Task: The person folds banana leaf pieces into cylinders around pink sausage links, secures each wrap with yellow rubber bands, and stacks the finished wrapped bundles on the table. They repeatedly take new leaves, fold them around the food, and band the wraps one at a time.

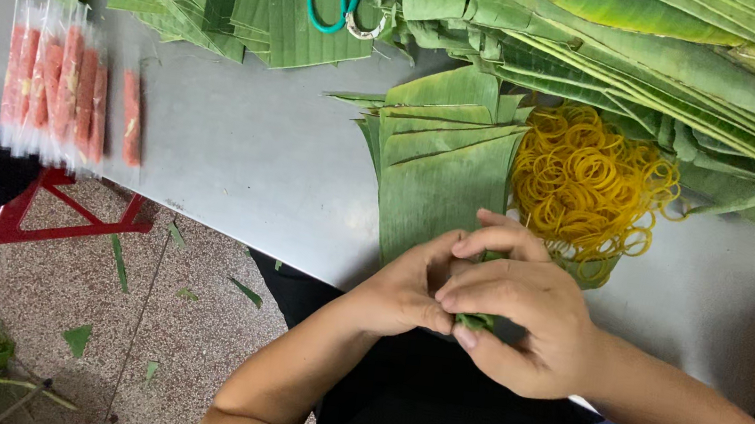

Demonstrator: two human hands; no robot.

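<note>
Below the cut banana leaves [444, 168], both hands — left hand [406, 291], right hand [517, 313] — pinch a folded leaf parcel [476, 322].

Both bare forearms came in from the near edge and met at the middle. The left hand [402, 291] was curled, fingers bent inward against the right. The right hand [517, 318] lay over it, fingers folded and thumb pressed down, the two hands touching.
</note>
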